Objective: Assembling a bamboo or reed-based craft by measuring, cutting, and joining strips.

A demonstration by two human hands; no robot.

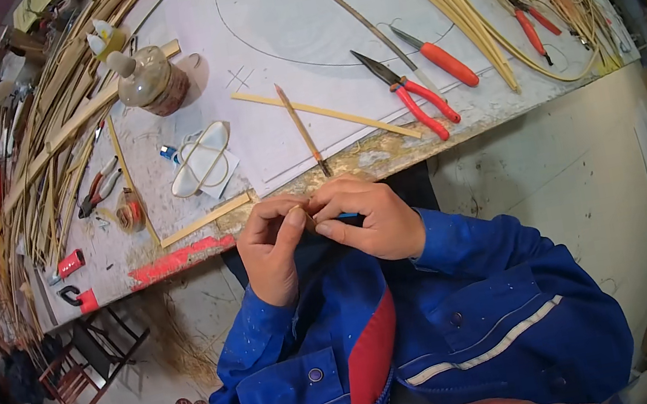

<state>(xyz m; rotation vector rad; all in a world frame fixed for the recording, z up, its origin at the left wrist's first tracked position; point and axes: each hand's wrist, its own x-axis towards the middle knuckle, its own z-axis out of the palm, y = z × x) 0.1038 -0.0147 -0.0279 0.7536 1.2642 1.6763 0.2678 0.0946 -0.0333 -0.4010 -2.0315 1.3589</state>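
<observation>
My left hand (271,246) and my right hand (378,218) meet just in front of the table's near edge. Both are closed, thumbs and fingertips pinched together around something small. What sits between them is mostly hidden by the fingers, so its kind cannot be told. Right beyond the hands a pencil (299,127) lies on the white paper, crossing a thin bamboo strip (325,113). Another flat strip (206,220) rests along the table edge beside my left hand. Pliers with red handles (419,103) lie beyond my right hand, jaws pointing away.
Near the pliers lie a red-handled tool (446,63) and a narrow metal strip (369,28). At left stand a glue-like bottle (152,82), a white mask (202,158), cutters (99,188) and a tape roll (131,211). Bundled strips (46,177) and coiled cane (470,3) flank the paper.
</observation>
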